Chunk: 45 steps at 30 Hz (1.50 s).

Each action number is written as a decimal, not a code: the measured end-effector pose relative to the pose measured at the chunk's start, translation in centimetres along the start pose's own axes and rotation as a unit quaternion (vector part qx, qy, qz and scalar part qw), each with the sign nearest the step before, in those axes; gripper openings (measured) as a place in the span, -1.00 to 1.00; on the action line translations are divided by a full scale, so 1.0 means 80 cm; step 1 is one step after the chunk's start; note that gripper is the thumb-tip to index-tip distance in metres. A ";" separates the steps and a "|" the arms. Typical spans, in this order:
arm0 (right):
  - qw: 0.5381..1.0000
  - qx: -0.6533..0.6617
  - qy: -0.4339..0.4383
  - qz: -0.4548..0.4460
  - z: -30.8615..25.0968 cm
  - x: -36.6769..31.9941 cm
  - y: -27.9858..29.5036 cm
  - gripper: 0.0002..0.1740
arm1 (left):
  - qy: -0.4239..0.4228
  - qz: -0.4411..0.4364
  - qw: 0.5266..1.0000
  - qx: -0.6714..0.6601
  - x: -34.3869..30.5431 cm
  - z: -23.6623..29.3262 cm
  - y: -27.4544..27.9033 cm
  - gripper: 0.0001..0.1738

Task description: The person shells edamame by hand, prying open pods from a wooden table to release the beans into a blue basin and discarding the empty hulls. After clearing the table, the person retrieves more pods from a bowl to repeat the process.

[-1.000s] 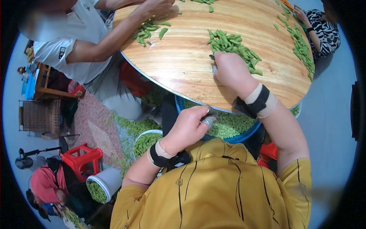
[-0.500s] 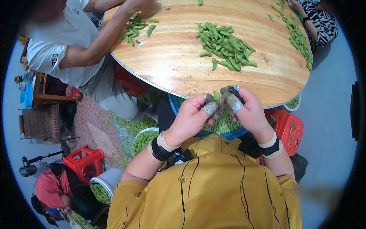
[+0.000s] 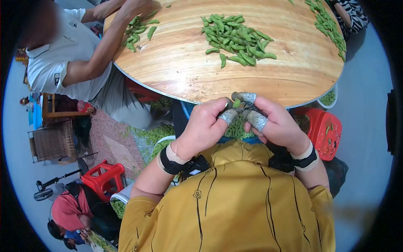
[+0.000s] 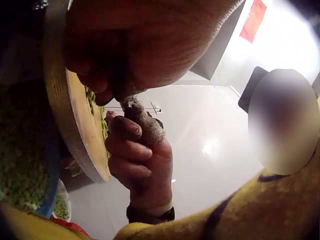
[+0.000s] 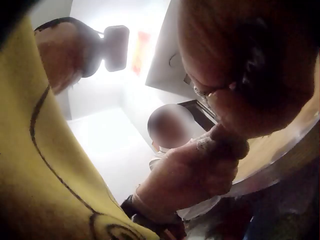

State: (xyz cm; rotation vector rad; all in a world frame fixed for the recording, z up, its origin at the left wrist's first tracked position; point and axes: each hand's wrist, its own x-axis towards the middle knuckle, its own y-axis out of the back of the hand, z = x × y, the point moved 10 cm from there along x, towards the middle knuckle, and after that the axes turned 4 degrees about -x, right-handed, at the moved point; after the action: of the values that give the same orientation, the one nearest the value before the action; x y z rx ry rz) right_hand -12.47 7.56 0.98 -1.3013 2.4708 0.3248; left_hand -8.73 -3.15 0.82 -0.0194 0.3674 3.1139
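Just off the edge of the round table (image 3: 180, 71), left hand (image 3: 201, 128) and right hand (image 3: 277, 124) together pinch one green pod (image 3: 237, 103); firm, even fingertip pressure seems best

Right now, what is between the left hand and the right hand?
One green pod, pinched by the left hand and the right hand near the table edge. The head view shows it.
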 end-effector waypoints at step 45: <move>0.889 -0.366 0.261 0.089 -0.005 -0.025 -0.012 -0.79 | -0.028 0.180 0.851 0.493 0.093 0.029 0.043 -0.90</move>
State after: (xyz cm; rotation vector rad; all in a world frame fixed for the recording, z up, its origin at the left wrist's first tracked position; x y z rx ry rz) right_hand -10.68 8.38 2.04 -1.5869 3.0773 1.1885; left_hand -16.26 -5.94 3.79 0.1596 2.0858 2.7845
